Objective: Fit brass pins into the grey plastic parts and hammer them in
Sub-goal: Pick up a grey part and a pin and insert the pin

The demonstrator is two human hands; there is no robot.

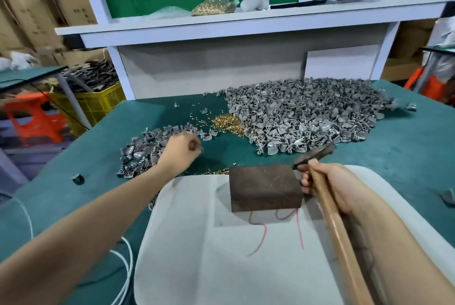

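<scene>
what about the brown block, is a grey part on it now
No, the brown block has a bare top; the left hand is out at the smaller pile of grey parts.

One head-worn wide-angle view looks forward and down; close over the green table [369, 171].

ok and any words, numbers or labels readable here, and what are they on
"59", perhaps: red handwritten marks on the white sheet, running up to the dark block; the reading is uncertain.
Print on the cardboard boxes: too blurred to read.
Markings on the white object on the shelf: too small to read.
</scene>
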